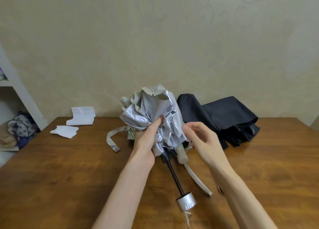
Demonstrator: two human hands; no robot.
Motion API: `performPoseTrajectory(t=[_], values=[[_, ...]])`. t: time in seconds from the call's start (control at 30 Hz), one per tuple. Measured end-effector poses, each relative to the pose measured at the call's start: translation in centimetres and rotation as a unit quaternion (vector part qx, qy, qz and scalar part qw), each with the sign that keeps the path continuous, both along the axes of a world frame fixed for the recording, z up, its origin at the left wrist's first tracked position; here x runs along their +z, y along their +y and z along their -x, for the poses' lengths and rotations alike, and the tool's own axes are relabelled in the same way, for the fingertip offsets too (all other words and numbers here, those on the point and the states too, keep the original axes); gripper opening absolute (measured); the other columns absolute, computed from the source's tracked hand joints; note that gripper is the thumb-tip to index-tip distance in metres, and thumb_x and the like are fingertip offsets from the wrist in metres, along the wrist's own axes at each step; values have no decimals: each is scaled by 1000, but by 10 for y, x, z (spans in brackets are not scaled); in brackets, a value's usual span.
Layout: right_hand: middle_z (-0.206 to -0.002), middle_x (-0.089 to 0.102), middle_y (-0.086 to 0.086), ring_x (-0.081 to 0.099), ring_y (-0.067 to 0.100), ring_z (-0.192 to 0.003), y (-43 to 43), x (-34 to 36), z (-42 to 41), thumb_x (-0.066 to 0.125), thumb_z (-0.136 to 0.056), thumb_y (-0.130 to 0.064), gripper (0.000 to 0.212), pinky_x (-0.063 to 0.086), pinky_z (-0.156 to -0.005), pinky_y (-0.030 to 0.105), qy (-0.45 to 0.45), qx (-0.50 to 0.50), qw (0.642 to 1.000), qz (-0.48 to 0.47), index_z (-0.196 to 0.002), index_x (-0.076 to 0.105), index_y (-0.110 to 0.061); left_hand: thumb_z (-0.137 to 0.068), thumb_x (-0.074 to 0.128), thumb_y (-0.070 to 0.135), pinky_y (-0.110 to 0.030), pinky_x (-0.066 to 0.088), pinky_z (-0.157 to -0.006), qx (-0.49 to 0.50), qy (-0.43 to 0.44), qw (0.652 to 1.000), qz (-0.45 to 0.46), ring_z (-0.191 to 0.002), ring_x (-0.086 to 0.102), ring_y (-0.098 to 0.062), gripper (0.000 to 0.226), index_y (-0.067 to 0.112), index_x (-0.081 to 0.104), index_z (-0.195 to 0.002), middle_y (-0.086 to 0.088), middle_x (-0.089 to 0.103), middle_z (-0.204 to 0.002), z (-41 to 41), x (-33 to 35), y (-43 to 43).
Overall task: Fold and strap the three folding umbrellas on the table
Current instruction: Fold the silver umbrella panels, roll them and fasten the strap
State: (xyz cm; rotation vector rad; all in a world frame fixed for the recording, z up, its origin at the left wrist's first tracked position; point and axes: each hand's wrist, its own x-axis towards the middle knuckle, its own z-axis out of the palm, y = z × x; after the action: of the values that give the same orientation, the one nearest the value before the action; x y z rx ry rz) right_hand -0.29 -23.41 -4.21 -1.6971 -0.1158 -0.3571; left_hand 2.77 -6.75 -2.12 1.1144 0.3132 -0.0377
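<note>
The silver umbrella (155,114) is at the centre of the frame, its canopy bunched. Its black shaft (174,175) runs down to the handle (186,202) at lower centre. The left hand (145,139) grips the gathered fabric, fingers curled round it. The right hand (202,140) is just right of the canopy with fingers half-curled; whether it pinches fabric cannot be told. The black umbrella (224,118) lies on the table (69,168), right of centre.
</note>
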Motion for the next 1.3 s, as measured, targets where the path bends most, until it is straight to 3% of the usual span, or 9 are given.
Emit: performPoseTrajectory(t=[0.1,0.2,0.3,0.4,0.5,0.6,0.9,1.17,1.3], values=[[-78,72,-7,63,3,-67,8,0,-1,70,-102,-22,15,52,-67,14,-8,63,998,11,-101,75,-8,-77,93,37,-51,63,-95,-10,-2,1000,1,-104,78,-27,54,17,72,-123,-8,80,-113,0,0,-3],[-86,77,3,72,7,-77,15,-3,-5,73,-99,-5,4,57,-75,18,-28,59,997,36,-100,75,-7,-48,98,52,-46,62,-98,-28,-14,999,7,-105,78,-23,95,15,70,-131,-6,80,-115,2,1,-8],[-87,79,3,76,14,-83,19,-6,-9,73,-94,4,15,60,-77,26,-47,51,997,39,-89,76,-10,-49,99,50,-43,61,-100,-66,-20,998,-3,-105,79,-20,95,13,70,-131,-3,81,-114,4,1,-8],[-89,81,9,77,42,-85,20,-9,-8,75,-95,-1,8,61,-78,62,-45,59,997,33,-94,80,-7,-49,102,47,-42,63,-95,-79,-5,995,-52,-98,80,-20,90,11,71,-125,-4,82,-106,3,-2,-8],[-93,82,9,76,46,-89,14,-12,-6,73,-99,-1,11,56,-80,70,-38,86,995,40,-100,82,-6,-61,102,40,-39,64,-92,-62,-5,995,-74,-99,79,-20,76,9,72,-123,-6,82,-108,2,-5,-8],[-107,83,4,77,35,-101,5,-12,0,69,-102,-5,19,59,-88,60,-9,130,991,24,-116,81,-9,-69,98,37,-20,63,-73,-23,-19,996,-88,-92,77,-13,58,13,72,-115,-3,80,-104,-3,-8,-4],[-138,58,-7,61,19,-127,6,-23,14,86,-88,-44,68,57,-96,28,-87,44,994,56,-148,55,-37,-55,104,43,-47,62,-98,-25,-72,993,-89,-112,75,-16,88,19,70,-133,2,78,-121,-3,-11,-1],[-111,75,-6,73,16,-92,26,-14,11,80,-94,-6,27,61,-80,27,-112,-42,992,-50,-118,74,-16,-48,107,45,-54,57,-104,-46,-82,994,-49,-118,74,-27,101,19,66,-137,-4,78,-124,10,-15,-5],[-102,71,-1,68,15,-92,30,-17,5,73,-99,-6,17,56,-81,25,-124,-50,990,43,-110,81,-17,-53,106,34,-53,56,-105,-57,-81,995,-32,-116,74,-29,89,16,70,-132,-6,79,-120,12,-19,-6]])
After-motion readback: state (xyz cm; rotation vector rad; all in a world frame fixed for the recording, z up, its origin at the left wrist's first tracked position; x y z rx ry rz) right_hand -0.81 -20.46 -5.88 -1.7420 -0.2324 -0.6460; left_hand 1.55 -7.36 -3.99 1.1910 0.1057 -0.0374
